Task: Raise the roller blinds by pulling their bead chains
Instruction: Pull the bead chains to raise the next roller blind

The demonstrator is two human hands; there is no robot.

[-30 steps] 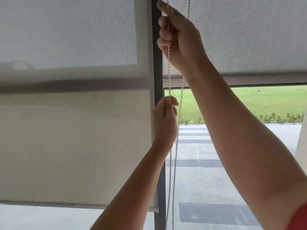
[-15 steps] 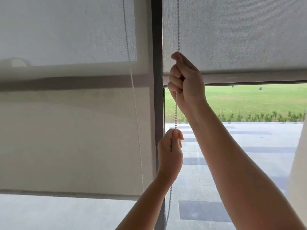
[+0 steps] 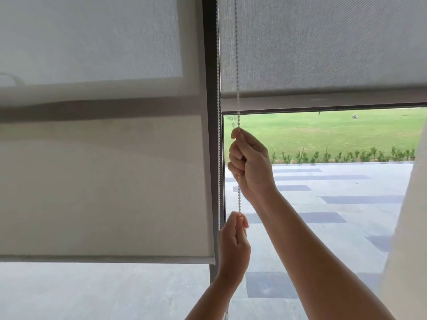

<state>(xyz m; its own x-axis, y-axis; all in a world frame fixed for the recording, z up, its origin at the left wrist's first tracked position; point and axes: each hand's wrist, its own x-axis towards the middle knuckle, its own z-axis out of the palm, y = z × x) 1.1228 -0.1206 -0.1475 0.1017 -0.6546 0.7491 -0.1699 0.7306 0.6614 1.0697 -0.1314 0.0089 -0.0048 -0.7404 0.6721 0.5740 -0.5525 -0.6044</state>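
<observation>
Grey mesh fabric fills most of the view: two roller blinds hang side by side, parted by one dark window frame post (image 3: 211, 135). The left blind (image 3: 104, 169) reaches low, its bottom bar near the foot of the glass; the right blind (image 3: 323, 47) sits much higher, its bottom bar (image 3: 323, 101) just above the strip of green lawn (image 3: 323, 132) outside. Two strands of white bead chain show: one strand (image 3: 218, 112) runs straight down along the post, and the other strand (image 3: 236, 65) hangs just right of it, in front of the right blind. Two bare hands hold that second strand, one above the other. The right hand (image 3: 250, 166) is the upper one, its grip a closed fist around the chain with thumb pressed on top. The left hand (image 3: 233, 245) is below, fingertips (image 3: 240, 221) pinching the same strand (the short length between the two hands looks taut). Below the left hand the chain is hidden, so whether the two strands join in a loop cannot be told. Beyond the glass lies grey paving (image 3: 323, 227) with darker slabs and a row of small shrubs (image 3: 346, 154).
</observation>
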